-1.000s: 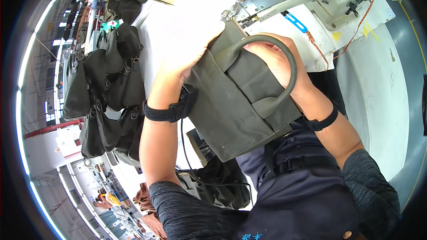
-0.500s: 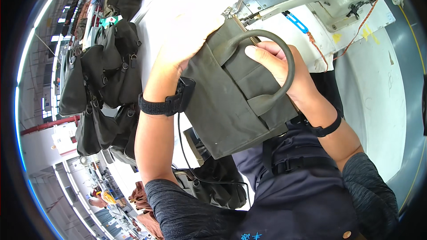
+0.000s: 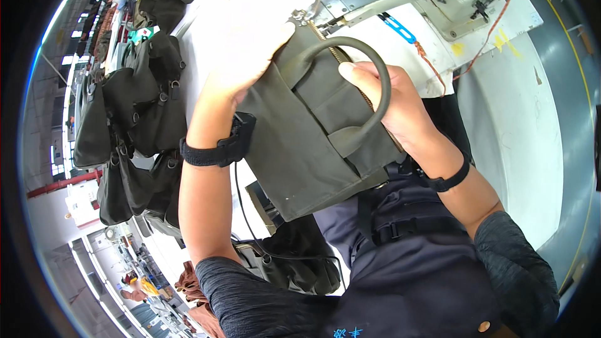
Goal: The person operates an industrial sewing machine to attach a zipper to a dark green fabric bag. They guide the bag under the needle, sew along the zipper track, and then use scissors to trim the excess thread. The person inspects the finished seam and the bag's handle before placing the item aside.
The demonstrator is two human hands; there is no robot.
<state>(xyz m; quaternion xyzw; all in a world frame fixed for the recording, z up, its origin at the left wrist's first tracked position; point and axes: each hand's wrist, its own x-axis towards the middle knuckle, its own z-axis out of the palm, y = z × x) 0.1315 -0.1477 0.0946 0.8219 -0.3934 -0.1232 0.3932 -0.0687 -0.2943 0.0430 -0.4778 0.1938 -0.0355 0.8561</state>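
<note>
Possibly prone to zipper (image 3: 317, 31) skew if tugged unevenly.
Grasping bag (image 3: 291, 138) with right hand (image 3: 399, 103); touching with left hand (image 3: 251, 59), too glare-washed to judge grip.

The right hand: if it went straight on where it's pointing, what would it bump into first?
Probably the curved handle of the bag: it arches ahead of the right hand and partly over it. Depth is hard to tell here, so the hand might slide underneath instead.

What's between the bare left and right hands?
Head view: part of the dark olive fabric bag and one end of its tubular loop handle lie between left hand and right hand.
</note>
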